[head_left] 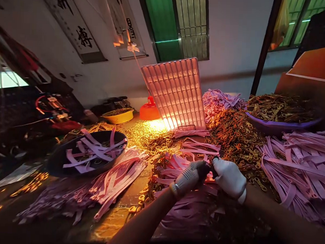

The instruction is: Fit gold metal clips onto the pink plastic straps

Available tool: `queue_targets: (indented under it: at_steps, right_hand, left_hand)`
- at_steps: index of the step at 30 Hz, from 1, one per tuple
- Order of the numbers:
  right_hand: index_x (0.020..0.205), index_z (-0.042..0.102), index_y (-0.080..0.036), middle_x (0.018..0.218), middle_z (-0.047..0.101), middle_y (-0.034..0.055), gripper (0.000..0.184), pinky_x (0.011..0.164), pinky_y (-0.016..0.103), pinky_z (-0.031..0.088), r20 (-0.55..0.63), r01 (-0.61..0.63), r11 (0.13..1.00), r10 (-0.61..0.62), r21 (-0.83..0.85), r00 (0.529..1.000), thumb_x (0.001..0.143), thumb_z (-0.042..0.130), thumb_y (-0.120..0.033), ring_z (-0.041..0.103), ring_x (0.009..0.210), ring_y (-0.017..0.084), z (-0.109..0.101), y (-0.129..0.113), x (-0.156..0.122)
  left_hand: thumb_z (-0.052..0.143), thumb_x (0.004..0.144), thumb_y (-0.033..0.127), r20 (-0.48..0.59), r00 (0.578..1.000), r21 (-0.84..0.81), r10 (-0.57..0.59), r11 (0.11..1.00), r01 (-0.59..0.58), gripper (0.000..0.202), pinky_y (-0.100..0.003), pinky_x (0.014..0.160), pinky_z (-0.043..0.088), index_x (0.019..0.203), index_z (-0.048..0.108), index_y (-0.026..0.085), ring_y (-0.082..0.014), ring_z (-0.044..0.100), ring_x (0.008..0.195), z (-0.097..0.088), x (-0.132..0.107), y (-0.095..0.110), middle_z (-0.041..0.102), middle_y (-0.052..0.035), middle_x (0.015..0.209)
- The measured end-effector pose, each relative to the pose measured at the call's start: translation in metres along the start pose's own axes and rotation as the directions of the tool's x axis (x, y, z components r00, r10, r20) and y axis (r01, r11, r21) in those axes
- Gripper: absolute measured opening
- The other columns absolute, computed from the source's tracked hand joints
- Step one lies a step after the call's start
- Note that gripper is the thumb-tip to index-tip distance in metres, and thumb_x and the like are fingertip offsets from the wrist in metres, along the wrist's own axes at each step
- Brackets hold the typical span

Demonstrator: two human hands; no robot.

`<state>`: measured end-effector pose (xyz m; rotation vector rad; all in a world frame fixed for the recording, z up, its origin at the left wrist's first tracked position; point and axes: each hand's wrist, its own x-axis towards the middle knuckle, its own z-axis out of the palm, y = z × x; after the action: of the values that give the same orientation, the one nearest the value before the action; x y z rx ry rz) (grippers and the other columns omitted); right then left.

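Note:
My left hand (189,177), in a grey knitted glove, and my right hand (229,177), in a white glove, meet fingertip to fingertip over a heap of pink straps (177,165). Both pinch a small item between them; it is hidden by the fingers, so I cannot tell what it is. Golden metal rings (148,135) lie scattered just beyond my hands.
A dark bowl (70,156) with pink straps sits at left, more straps (117,181) beside it. A glowing ribbed panel (176,94) stands at the back with a red lamp (149,109) and yellow bowl (118,116). A purple basin (279,124) of metal parts is at right, above more straps (299,169).

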<state>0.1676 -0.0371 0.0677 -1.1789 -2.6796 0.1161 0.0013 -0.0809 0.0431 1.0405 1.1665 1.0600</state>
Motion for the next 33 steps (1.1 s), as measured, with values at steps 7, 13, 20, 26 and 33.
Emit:
queue_targets:
  at_steps: [7, 13, 20, 26, 33]
  right_hand:
    - [0.105, 0.061, -0.018, 0.098, 0.071, 0.0090, 0.026, 0.070, 0.029, 0.038, 0.038, 0.004, 1.000, -0.004, 0.003, 0.999, 0.082, 0.052, -0.011, 0.067, 0.091, 0.024, -0.002, -0.007, -0.002]
    - [0.110, 0.059, -0.015, 0.103, 0.070, 0.0128, 0.025, 0.075, 0.030, 0.040, 0.020, -0.014, 0.999, 0.014, 0.031, 1.000, 0.087, 0.049, -0.013, 0.066, 0.096, 0.026, 0.000, -0.001, 0.003]
    - [0.119, 0.056, -0.014, 0.102, 0.073, 0.0150, 0.039, 0.065, 0.030, 0.038, 0.282, -0.088, 0.996, 0.083, 0.002, 0.956, 0.081, 0.054, -0.008, 0.071, 0.093, 0.029, -0.010, -0.007, 0.004]
    - [0.104, 0.061, -0.013, 0.088, 0.073, 0.0168, 0.024, 0.062, 0.031, 0.041, 0.248, 0.037, 0.994, -0.011, -0.102, 0.969, 0.081, 0.052, -0.013, 0.073, 0.084, 0.032, 0.000, -0.013, 0.003]
    - [0.104, 0.060, -0.012, 0.087, 0.073, 0.0140, 0.024, 0.060, 0.031, 0.048, 0.179, 0.171, 0.981, -0.153, -0.093, 0.972, 0.086, 0.053, -0.027, 0.072, 0.075, 0.029, 0.003, -0.014, 0.000]
  left_hand:
    - [0.068, 0.077, 0.060, 0.089, 0.992, 0.049, 0.090, 0.994, -0.094, 0.045, -0.022, 0.044, 0.026, 0.069, 0.053, 0.018, -0.0079, 0.035, 0.048, -0.005, -0.001, -0.006, 0.046, 0.0026, 0.056]
    - [0.061, 0.084, 0.059, 0.089, 0.991, 0.183, 0.105, 0.976, -0.120, 0.043, -0.023, 0.041, 0.025, 0.074, 0.060, 0.017, -0.0091, 0.035, 0.043, -0.004, -0.002, -0.001, 0.046, 0.0025, 0.050]
    - [0.058, 0.088, 0.047, -0.018, 0.985, 0.317, 0.169, 0.936, -0.155, 0.037, -0.021, 0.046, 0.027, 0.073, 0.068, 0.014, -0.0083, 0.039, 0.047, -0.005, -0.011, -0.006, 0.054, 0.0000, 0.056]
    - [0.052, 0.089, 0.034, 0.018, 0.976, 0.466, 0.218, 0.862, -0.201, 0.034, -0.021, 0.052, 0.033, 0.069, 0.071, 0.015, -0.0115, 0.047, 0.054, -0.009, -0.005, -0.010, 0.061, -0.0026, 0.059]
    - [0.062, 0.083, 0.031, 0.192, 0.953, 0.622, 0.234, 0.722, -0.303, 0.022, -0.024, 0.064, 0.046, 0.068, 0.073, 0.019, -0.0161, 0.057, 0.065, -0.026, 0.005, 0.011, 0.070, -0.0042, 0.070]
